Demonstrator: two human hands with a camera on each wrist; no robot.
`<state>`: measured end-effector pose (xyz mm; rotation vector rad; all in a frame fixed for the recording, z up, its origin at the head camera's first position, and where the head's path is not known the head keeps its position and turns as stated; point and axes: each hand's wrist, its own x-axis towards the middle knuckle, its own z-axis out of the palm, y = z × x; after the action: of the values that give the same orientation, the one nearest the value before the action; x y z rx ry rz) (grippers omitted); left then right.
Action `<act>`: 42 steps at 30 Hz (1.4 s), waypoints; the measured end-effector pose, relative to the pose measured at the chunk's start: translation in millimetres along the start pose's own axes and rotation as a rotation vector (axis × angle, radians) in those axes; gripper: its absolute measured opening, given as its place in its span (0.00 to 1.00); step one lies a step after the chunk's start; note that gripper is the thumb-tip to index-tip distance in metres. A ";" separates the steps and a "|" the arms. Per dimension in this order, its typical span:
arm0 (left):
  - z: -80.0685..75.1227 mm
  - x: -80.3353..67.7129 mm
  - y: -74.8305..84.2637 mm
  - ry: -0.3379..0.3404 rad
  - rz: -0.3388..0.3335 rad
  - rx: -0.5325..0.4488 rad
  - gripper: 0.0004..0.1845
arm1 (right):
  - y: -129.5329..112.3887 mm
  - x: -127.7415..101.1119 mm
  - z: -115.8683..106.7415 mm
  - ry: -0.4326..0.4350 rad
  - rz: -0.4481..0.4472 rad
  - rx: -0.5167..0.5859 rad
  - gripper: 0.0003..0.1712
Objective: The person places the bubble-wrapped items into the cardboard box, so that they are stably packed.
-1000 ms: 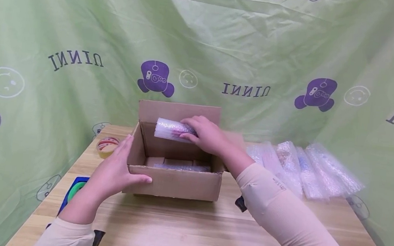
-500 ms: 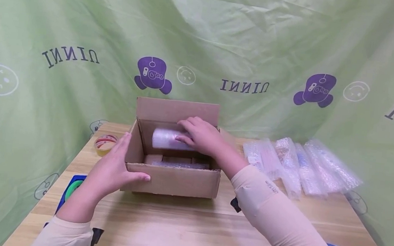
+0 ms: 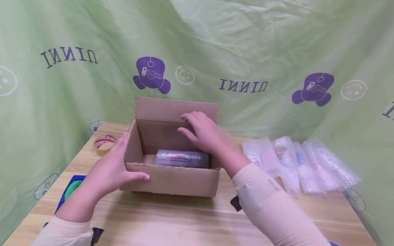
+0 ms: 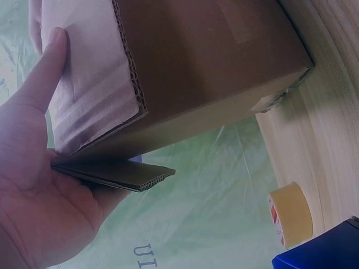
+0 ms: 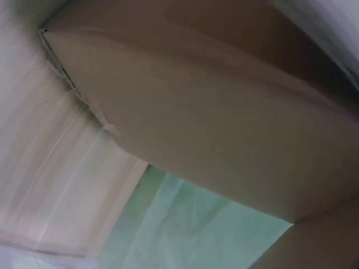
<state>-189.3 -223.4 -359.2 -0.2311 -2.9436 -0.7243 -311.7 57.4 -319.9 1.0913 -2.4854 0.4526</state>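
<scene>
Here left hand (image 3: 112,170) braced cardboard box (image 3: 171,180) corner, fingers straight, steadying it; right hand (image 3: 204,133) hovered relaxed, empty, above bubble-wrapped roll (image 3: 181,158) lying inside.

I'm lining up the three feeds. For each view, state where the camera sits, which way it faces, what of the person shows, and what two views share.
Head: high, looking forward and down at the cardboard box; both the left hand and the right hand show.
Left wrist: low, beside the box's left wall; palm and thumb show.
Right wrist: close against blurred cardboard; hardly any hand shows.
Shared: head and left wrist both show the tape roll.
</scene>
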 end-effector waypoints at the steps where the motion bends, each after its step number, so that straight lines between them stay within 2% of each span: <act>1: 0.7 -0.3 -0.1 -0.004 -0.002 -0.006 0.78 | 1.5 -0.8 -3.3 0.013 0.010 0.025 0.25; 5: 2.9 -2.5 -1.8 -0.015 -0.017 -0.023 0.79 | 14.6 -4.8 -21.6 0.064 0.033 0.078 0.26; 8: 2.5 -2.2 -1.9 -0.009 -0.016 -0.018 0.79 | 32.3 -11.6 -41.2 0.119 0.095 0.125 0.27; 12: 0.2 0.1 -0.3 -0.004 -0.004 -0.009 0.78 | 59.9 -26.9 -67.6 0.159 0.254 0.167 0.29; 17: -1.3 -0.4 0.0 -0.009 -0.010 0.000 0.79 | 89.3 -51.9 -82.3 0.096 0.472 0.175 0.35; 20: -1.1 -0.9 -0.1 -0.010 -0.008 0.002 0.79 | 104.4 -70.2 -77.6 0.012 0.569 0.126 0.37; 25: -0.9 -0.7 1.1 -0.010 -0.005 0.002 0.79 | 122.4 -100.3 -58.1 -0.139 0.671 -0.021 0.41; 29: -1.4 -0.8 1.7 -0.009 -0.003 0.006 0.79 | 129.6 -119.8 -40.0 -0.252 0.751 -0.081 0.46; 37: -1.9 -1.4 1.9 -0.010 -0.002 0.008 0.78 | 134.3 -142.3 -10.9 -0.455 0.793 -0.148 0.43; 42: -1.3 -0.8 2.0 -0.009 0.002 0.011 0.78 | 135.9 -151.3 5.1 -0.481 0.812 -0.132 0.44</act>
<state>-188.1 -222.3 -357.2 -0.2363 -2.9543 -0.7088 -320.9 237.7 -413.7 0.0812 -3.2747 0.2400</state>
